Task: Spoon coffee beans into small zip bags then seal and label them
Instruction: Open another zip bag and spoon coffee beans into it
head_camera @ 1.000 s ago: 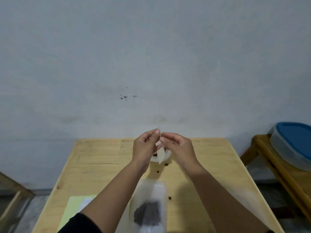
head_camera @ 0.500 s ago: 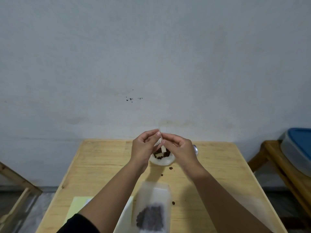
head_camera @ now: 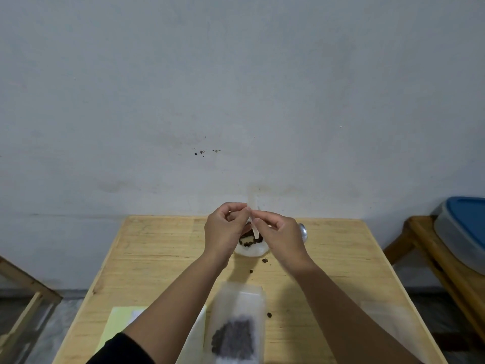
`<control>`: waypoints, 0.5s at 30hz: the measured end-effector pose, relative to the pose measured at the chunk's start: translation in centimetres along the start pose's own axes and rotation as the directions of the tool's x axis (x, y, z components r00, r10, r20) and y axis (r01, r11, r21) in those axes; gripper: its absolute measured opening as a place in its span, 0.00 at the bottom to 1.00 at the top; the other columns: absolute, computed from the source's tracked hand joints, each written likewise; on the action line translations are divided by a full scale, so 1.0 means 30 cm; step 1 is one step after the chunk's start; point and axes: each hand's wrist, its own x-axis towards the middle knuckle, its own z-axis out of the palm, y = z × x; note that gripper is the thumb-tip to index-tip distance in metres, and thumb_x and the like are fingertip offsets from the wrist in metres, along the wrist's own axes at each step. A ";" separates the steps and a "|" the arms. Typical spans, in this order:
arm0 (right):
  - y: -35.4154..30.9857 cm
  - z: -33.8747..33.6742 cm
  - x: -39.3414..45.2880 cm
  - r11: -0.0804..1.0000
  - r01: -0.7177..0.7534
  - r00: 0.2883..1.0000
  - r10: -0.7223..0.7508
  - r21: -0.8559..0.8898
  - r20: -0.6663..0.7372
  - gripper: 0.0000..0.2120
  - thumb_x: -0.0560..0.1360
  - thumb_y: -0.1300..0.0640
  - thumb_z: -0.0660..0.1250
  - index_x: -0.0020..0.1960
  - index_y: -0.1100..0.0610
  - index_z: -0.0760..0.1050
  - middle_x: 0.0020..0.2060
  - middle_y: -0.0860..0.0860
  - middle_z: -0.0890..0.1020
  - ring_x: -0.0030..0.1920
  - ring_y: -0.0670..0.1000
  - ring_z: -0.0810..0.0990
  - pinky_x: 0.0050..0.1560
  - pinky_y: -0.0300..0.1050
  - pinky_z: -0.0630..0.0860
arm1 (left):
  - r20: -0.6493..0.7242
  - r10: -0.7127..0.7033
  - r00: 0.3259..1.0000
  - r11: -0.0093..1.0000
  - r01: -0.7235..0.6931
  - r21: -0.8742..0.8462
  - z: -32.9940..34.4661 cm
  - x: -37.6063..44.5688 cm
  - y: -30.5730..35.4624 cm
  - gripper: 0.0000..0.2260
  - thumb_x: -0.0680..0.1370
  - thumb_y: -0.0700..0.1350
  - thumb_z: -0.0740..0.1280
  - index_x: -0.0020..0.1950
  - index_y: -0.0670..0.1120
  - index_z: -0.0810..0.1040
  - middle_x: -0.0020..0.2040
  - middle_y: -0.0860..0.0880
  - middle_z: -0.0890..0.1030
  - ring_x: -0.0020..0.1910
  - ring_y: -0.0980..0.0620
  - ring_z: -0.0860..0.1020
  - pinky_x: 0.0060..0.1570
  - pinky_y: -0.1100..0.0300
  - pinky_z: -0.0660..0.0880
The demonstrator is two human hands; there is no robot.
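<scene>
My left hand (head_camera: 226,227) and my right hand (head_camera: 280,235) are raised together over the far middle of the wooden table (head_camera: 162,258). Between their fingertips they pinch a small white paper strip (head_camera: 254,224), which looks like a label. Below them stands a white bowl (head_camera: 251,250) with dark coffee beans in it. A small clear zip bag (head_camera: 237,324) holding coffee beans lies flat near the front edge between my forearms. A metal spoon (head_camera: 303,232) peeks out behind my right hand.
A few loose beans (head_camera: 265,260) lie scattered on the table. A pale yellow-green sheet (head_camera: 118,324) with white paper on it lies front left. A wooden stool (head_camera: 425,248) at the right carries a container with a blue lid (head_camera: 464,219). Wall behind.
The camera has tilted down a little, so the bowl and spoon show more. The hands stay together, and the strip now stands taller above the fingertips.
</scene>
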 end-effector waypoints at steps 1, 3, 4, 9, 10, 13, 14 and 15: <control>0.002 0.003 -0.001 0.999 0.015 1.000 -0.015 -0.036 -0.005 0.09 0.76 0.57 0.66 0.54 0.50 0.81 0.47 0.44 0.85 0.50 0.39 0.82 0.52 0.34 0.75 | -0.033 0.011 0.999 0.998 -0.009 0.060 0.002 0.003 -0.003 0.03 0.74 0.43 0.70 0.46 0.46 0.81 0.36 0.48 0.83 0.41 0.53 0.83 0.49 0.52 0.81; 0.007 0.013 -0.003 0.995 0.034 0.999 -0.035 -0.097 -0.009 0.12 0.76 0.59 0.66 0.58 0.51 0.79 0.49 0.45 0.84 0.50 0.40 0.82 0.51 0.32 0.76 | -0.067 0.052 0.996 0.985 -0.040 0.168 0.007 0.005 -0.009 0.04 0.72 0.43 0.69 0.46 0.49 0.80 0.34 0.50 0.82 0.39 0.52 0.83 0.48 0.50 0.81; 0.009 0.017 -0.004 0.993 0.027 0.999 -0.029 -0.118 -0.014 0.14 0.76 0.59 0.66 0.61 0.51 0.77 0.51 0.46 0.83 0.51 0.41 0.82 0.51 0.31 0.76 | -0.071 0.070 0.995 0.978 -0.054 0.202 0.009 0.002 -0.009 0.05 0.72 0.42 0.68 0.47 0.49 0.80 0.32 0.51 0.82 0.38 0.52 0.83 0.47 0.51 0.81; 0.013 0.022 -0.004 0.964 0.038 0.984 -0.082 -0.264 -0.161 0.11 0.76 0.57 0.66 0.59 0.49 0.75 0.42 0.45 0.84 0.43 0.44 0.83 0.39 0.25 0.73 | -0.046 0.090 0.995 0.963 -0.075 0.259 0.008 -0.010 -0.009 0.10 0.73 0.41 0.68 0.54 0.50 0.78 0.37 0.50 0.84 0.38 0.55 0.83 0.42 0.64 0.77; 0.012 0.024 -0.004 0.962 0.042 0.979 -0.094 -0.271 -0.183 0.09 0.76 0.57 0.66 0.56 0.49 0.74 0.40 0.45 0.83 0.42 0.45 0.83 0.38 0.26 0.73 | -0.042 0.082 0.996 0.967 -0.069 0.247 0.010 -0.012 -0.007 0.11 0.73 0.42 0.69 0.54 0.51 0.78 0.37 0.49 0.84 0.38 0.56 0.83 0.42 0.65 0.77; 0.008 0.033 0.000 0.935 0.098 0.973 -0.162 -0.340 -0.165 0.03 0.77 0.57 0.65 0.47 0.51 0.70 0.35 0.49 0.82 0.36 0.48 0.82 0.35 0.37 0.74 | -0.076 0.055 0.996 0.974 -0.037 0.223 0.013 -0.008 -0.006 0.11 0.71 0.44 0.70 0.53 0.52 0.78 0.35 0.51 0.84 0.38 0.54 0.83 0.46 0.60 0.78; 0.007 0.034 0.002 0.920 0.130 0.970 -0.196 -0.370 -0.144 0.04 0.77 0.57 0.65 0.45 0.53 0.70 0.33 0.50 0.81 0.34 0.51 0.80 0.34 0.42 0.74 | -0.089 0.053 0.995 0.974 -0.032 0.223 0.014 -0.006 -0.004 0.10 0.71 0.46 0.71 0.52 0.52 0.79 0.35 0.52 0.84 0.38 0.54 0.83 0.47 0.59 0.78; 0.008 0.035 0.004 0.905 0.155 0.967 -0.221 -0.396 -0.126 0.05 0.77 0.58 0.64 0.43 0.54 0.69 0.32 0.52 0.80 0.33 0.53 0.79 0.34 0.45 0.74 | -0.101 0.055 0.993 0.974 -0.031 0.224 0.013 -0.002 -0.003 0.09 0.71 0.47 0.72 0.51 0.52 0.79 0.36 0.53 0.84 0.39 0.54 0.83 0.47 0.59 0.78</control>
